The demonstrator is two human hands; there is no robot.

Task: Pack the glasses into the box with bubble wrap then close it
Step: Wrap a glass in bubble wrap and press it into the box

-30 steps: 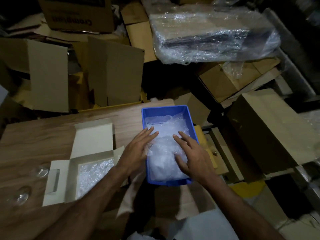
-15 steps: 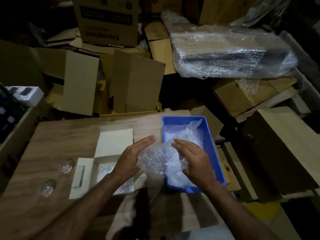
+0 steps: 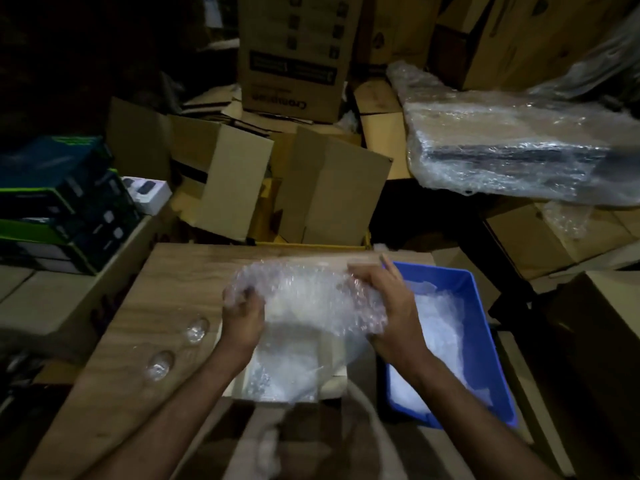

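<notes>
A sheet of bubble wrap (image 3: 304, 299) is stretched between both hands above the small white box (image 3: 334, 382). My left hand (image 3: 242, 317) grips its left end and my right hand (image 3: 391, 306) grips its right end. The open box lies on the wooden table (image 3: 138, 341), lined with more bubble wrap (image 3: 277, 375); the sheet hides its lid. Two clear glasses (image 3: 196, 330) (image 3: 159, 366) stand on the table to the left of the box. A blue bin (image 3: 485, 341) holding more bubble wrap sits at the table's right edge.
Cardboard boxes (image 3: 322, 188) crowd the floor behind the table. A plastic-wrapped bundle (image 3: 519, 147) lies at the back right. Dark and green product boxes (image 3: 62, 202) are stacked at the left. More cardboard (image 3: 602, 334) stands to the right of the bin.
Both hands lifted a sheet of bubble wrap out of the blue bin and carried it left, spreading it above the white box. The camera view also tilted up.
</notes>
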